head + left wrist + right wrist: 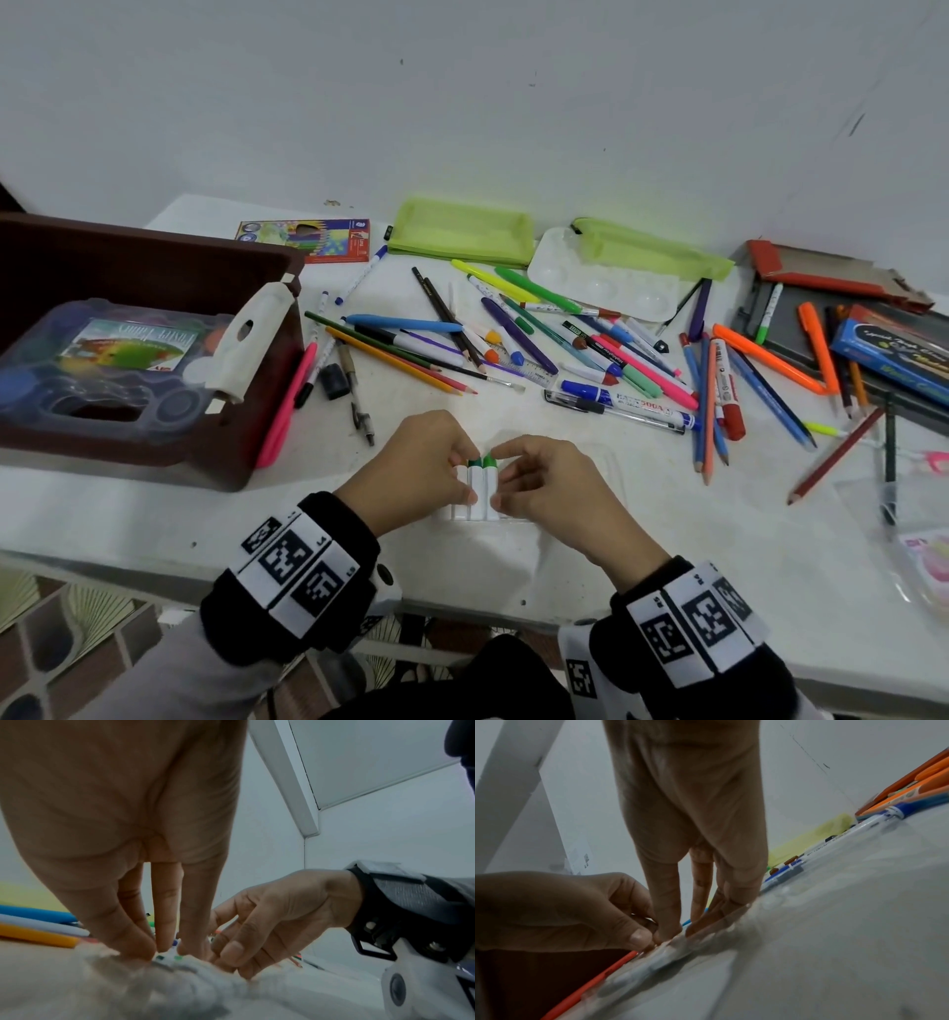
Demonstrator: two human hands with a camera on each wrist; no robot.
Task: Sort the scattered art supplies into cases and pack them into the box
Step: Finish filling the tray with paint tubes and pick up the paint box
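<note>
at the near edge of the worktop [667,539], a person's left hand [418,465] and right hand [544,485] meet over a short row of white markers with green caps [482,483], which lie side by side in what looks like a clear plastic case [575,478] flat on the surface. each grip is a fingertip pinch: the left thumb and fingers curl onto the left side of the row, the right thumb and fingers onto the right, and the wrist views show fingertips pressed down at the markers with neither hand carrying anything else. the step in hand appears to be seating this marker set into its case, an early stage of the sort. just beyond the hands a scatter of pens, pencils and markers [513,339] covers the middle of the worktop, with more pencils and orange highlighters beside an open tin [801,329] to the right. to the left stands the brown box [154,277], already holding a clear paint set [102,360]. farthest back lie two green mesh pouches [462,234], a white palette [595,280] and a coloured-pencil pack [308,239]. the next move likely calls for squaring the markers, then reaching into the scatter for matching ones.
</note>
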